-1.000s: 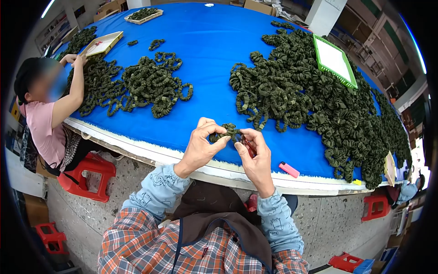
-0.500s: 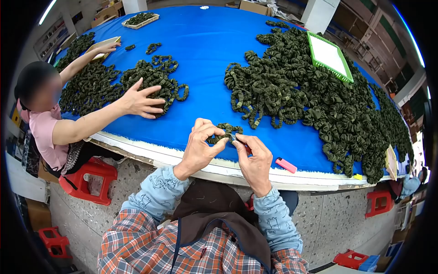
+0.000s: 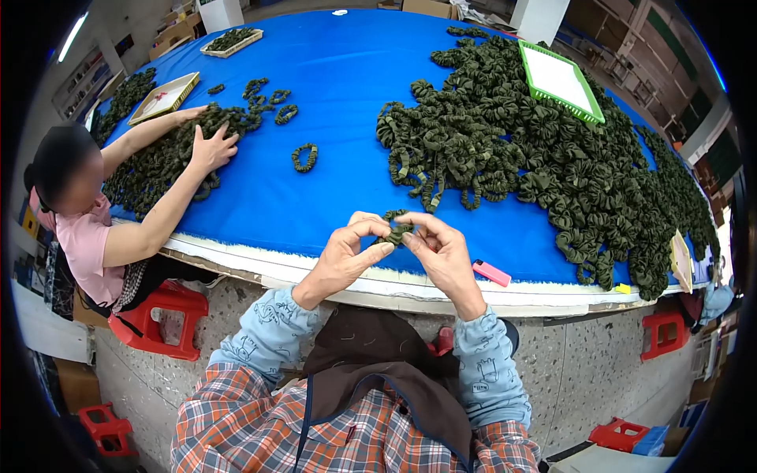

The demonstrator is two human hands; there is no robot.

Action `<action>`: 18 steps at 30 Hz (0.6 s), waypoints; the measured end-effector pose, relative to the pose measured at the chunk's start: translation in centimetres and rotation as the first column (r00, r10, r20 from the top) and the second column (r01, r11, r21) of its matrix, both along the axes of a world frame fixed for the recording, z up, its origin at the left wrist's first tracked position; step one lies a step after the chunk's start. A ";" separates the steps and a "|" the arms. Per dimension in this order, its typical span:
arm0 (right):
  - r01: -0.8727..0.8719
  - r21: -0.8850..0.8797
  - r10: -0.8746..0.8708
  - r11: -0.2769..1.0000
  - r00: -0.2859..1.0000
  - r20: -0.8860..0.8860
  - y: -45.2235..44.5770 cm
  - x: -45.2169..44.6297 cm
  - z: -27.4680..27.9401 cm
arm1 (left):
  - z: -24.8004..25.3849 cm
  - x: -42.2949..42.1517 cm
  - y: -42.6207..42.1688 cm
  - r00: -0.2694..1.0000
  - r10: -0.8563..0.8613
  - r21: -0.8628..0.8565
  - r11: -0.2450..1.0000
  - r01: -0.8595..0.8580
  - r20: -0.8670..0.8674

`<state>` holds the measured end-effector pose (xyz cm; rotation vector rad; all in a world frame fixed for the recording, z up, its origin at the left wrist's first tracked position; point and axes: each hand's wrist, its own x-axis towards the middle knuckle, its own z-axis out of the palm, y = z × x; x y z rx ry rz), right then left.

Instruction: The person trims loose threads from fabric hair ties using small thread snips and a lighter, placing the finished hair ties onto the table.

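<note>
A dark green scrunchie (image 3: 400,234) is held between my two hands, just above the near edge of the blue-covered table (image 3: 339,181). My left hand (image 3: 344,254) pinches its left side between thumb and forefinger. On the other side, the thumb and fingers of my right hand (image 3: 441,252) close on the same scrunchie. The fingers hide part of the ring. A small pink object (image 3: 492,273) with a dark end lies on the cloth beside my right hand.
A large heap of scrunchies (image 3: 489,150) fills the table's right side, with a green tray (image 3: 560,83) on it. At left, a co-worker (image 3: 83,213) has both hands on another pile (image 3: 158,169). Beige trays (image 3: 164,98) and loose scrunchies (image 3: 304,157) lie beyond. Red stools (image 3: 162,315) stand below.
The co-worker's hands have gathered the near pile leftward, leaving several loose scrunchies on the cloth. My right fingers have shifted over the scrunchie; the dark red item seen in that hand no longer shows.
</note>
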<state>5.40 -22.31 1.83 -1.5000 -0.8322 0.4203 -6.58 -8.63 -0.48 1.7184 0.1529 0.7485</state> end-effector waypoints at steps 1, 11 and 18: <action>-0.033 -0.023 0.033 0.999 0.999 0.012 0.0 0.3 -0.3 | 0.6 -0.1 -0.5 1.000 0.008 -0.055 0.998 -0.009 -0.016; -0.024 -0.153 0.029 0.988 0.999 0.031 -0.3 1.3 -0.7 | 1.6 0.5 -0.6 0.987 0.127 0.310 0.946 -0.091 -0.099; 0.081 0.059 -0.088 0.995 0.988 0.128 -0.6 -1.0 -0.1 | 0.8 0.8 -0.3 0.942 0.262 0.513 0.791 -0.334 0.209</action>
